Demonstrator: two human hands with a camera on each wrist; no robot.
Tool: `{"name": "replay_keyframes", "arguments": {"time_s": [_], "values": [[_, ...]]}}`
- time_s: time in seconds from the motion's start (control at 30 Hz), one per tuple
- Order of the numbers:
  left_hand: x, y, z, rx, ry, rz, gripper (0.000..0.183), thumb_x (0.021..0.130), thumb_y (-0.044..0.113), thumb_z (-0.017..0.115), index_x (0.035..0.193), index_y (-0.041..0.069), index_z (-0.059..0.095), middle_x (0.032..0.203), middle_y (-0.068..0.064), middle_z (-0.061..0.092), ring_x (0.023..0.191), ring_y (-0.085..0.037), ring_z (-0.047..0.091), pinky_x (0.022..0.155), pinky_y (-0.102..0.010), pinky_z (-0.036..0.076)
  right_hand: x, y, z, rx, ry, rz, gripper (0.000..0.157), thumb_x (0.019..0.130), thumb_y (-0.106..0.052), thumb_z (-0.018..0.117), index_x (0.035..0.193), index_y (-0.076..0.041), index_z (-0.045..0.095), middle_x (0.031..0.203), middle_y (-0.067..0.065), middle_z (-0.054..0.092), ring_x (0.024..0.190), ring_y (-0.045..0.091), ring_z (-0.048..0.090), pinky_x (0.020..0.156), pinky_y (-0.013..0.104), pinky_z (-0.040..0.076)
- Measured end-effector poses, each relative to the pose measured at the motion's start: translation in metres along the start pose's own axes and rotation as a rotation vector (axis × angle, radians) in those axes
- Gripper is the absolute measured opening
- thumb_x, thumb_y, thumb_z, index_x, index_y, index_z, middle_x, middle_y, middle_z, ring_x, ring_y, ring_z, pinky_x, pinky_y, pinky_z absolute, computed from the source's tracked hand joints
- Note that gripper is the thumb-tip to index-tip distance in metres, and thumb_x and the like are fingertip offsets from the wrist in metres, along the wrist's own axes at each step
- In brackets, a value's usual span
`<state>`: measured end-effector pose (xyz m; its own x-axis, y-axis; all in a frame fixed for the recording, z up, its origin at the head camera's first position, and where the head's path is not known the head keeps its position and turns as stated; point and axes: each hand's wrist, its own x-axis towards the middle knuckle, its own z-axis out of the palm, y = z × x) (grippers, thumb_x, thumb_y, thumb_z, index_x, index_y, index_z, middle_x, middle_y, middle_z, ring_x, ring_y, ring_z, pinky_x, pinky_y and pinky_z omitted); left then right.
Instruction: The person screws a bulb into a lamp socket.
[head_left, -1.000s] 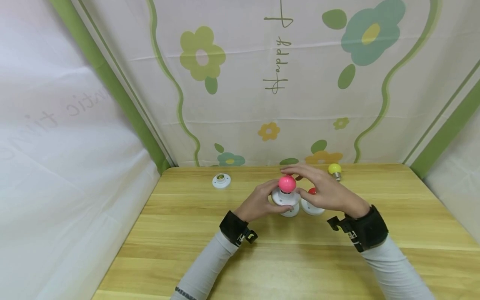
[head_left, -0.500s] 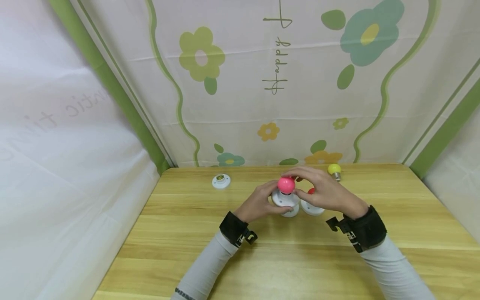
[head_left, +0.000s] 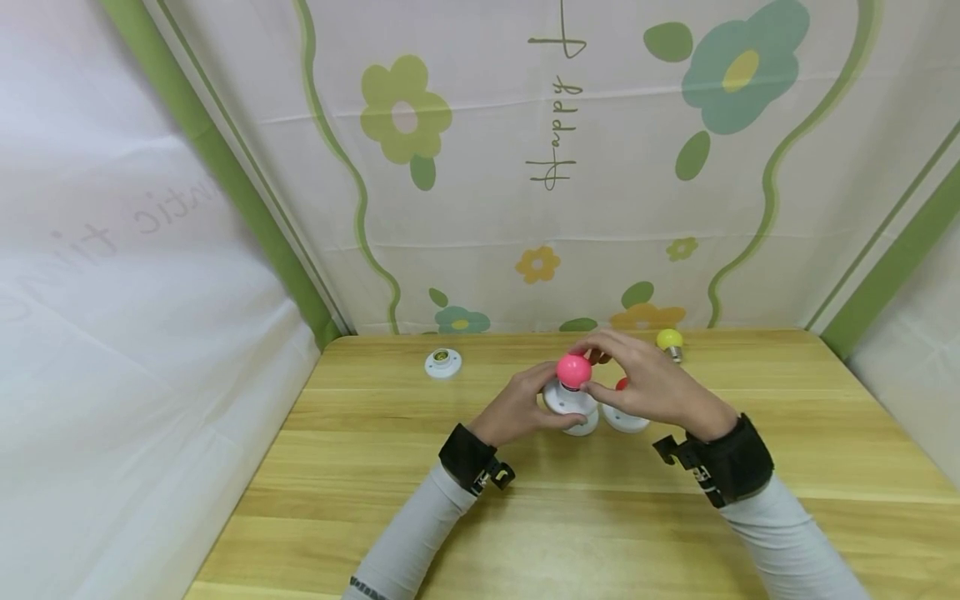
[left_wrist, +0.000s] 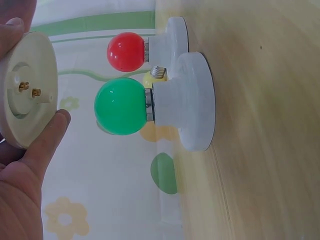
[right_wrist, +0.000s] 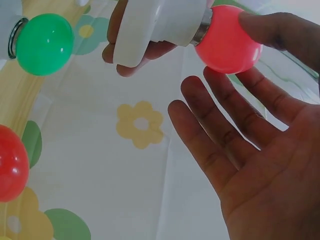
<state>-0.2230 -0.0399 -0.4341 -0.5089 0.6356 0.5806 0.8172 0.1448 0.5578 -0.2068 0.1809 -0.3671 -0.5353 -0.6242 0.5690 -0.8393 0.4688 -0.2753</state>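
Note:
My left hand point(head_left: 516, 406) grips the rim of a white lamp holder point(head_left: 564, 402), lifted above the table; the left wrist view shows its hollow underside with two brass terminals. A pink bulb point(head_left: 573, 371) sits in that holder, a strip of its metal cap point(right_wrist: 202, 27) still showing. Thumb and fingertips of my right hand point(head_left: 652, 379) pinch the pink bulb from the right side. Beneath stands a second holder point(left_wrist: 192, 102) bearing a green bulb point(left_wrist: 120, 106), hidden from the head view. Beside it, a third holder point(head_left: 626, 419) carries a red bulb point(left_wrist: 126, 52).
Toward the back left of the wooden table point(head_left: 360, 467) is a bare white lamp holder point(head_left: 442, 362). A yellow bulb point(head_left: 670, 342) lies loose near the back right edge. Printed fabric point(head_left: 480, 208) walls in the back and sides.
The right hand's thumb has slid left across the pink bulb and its fingers have drawn in and turned round it. The left hand and the holder have stayed nearly still.

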Motion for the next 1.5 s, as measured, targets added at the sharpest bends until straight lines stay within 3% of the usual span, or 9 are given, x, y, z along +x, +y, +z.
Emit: {"name": "replay_keyframes", "arguments": {"time_s": [0.23,0.43,0.7,1.03,1.23,1.5], "values": [[-0.001,-0.008,-0.001,0.023,-0.03,-0.003,0.069,0.08,0.03,0.078,0.139,0.016,0.046,0.134,0.002,0.053,0.117,-0.005,0.051,0.095,-0.021,0.048,-0.001,0.0,0.0,0.002,-0.046,0.021,0.055,0.084,-0.025,0.074,0.132,-0.011,0.052,0.124,0.001,0.057,0.101,0.013,0.058,0.079,0.039,0.055],[0.0,-0.003,-0.003,0.001,-0.019,0.018,0.069,0.08,0.025,0.079,0.139,0.014,0.046,0.136,0.001,0.053,0.119,-0.006,0.05,0.096,-0.022,0.047,-0.001,0.0,0.001,0.083,-0.06,-0.042,0.06,0.086,-0.011,0.07,0.141,-0.009,0.048,0.141,0.005,0.051,0.115,0.016,0.055,0.088,0.044,0.053],[0.003,0.016,-0.009,-0.02,0.001,0.045,0.07,0.076,0.011,0.081,0.137,0.005,0.047,0.134,-0.008,0.055,0.119,-0.011,0.052,0.097,-0.024,0.047,-0.001,0.001,0.004,0.094,-0.056,-0.056,0.049,0.084,-0.009,0.073,0.131,-0.008,0.058,0.13,0.005,0.059,0.115,0.016,0.056,0.091,0.039,0.053],[-0.001,-0.008,-0.001,-0.001,-0.033,0.008,0.07,0.081,0.029,0.078,0.141,0.017,0.044,0.136,0.003,0.052,0.119,-0.006,0.05,0.095,-0.022,0.048,0.0,0.002,0.004,0.06,-0.033,-0.064,0.05,0.081,-0.015,0.077,0.128,-0.008,0.059,0.126,0.005,0.061,0.109,0.015,0.058,0.086,0.038,0.055],[-0.001,-0.008,-0.001,0.002,-0.032,0.007,0.07,0.08,0.031,0.078,0.14,0.018,0.044,0.135,0.003,0.053,0.117,-0.006,0.051,0.093,-0.021,0.049,0.002,0.003,0.004,0.043,-0.012,-0.061,0.051,0.079,-0.02,0.08,0.124,-0.007,0.059,0.119,0.003,0.062,0.098,0.01,0.061,0.079,0.032,0.057],[-0.001,-0.007,-0.001,0.012,-0.033,0.001,0.068,0.08,0.03,0.078,0.139,0.017,0.046,0.134,0.004,0.053,0.116,-0.005,0.051,0.093,-0.021,0.049,0.001,0.003,0.004,0.05,-0.025,-0.016,0.054,0.079,-0.03,0.079,0.124,-0.009,0.058,0.117,-0.001,0.061,0.098,0.008,0.06,0.079,0.031,0.057]]}}
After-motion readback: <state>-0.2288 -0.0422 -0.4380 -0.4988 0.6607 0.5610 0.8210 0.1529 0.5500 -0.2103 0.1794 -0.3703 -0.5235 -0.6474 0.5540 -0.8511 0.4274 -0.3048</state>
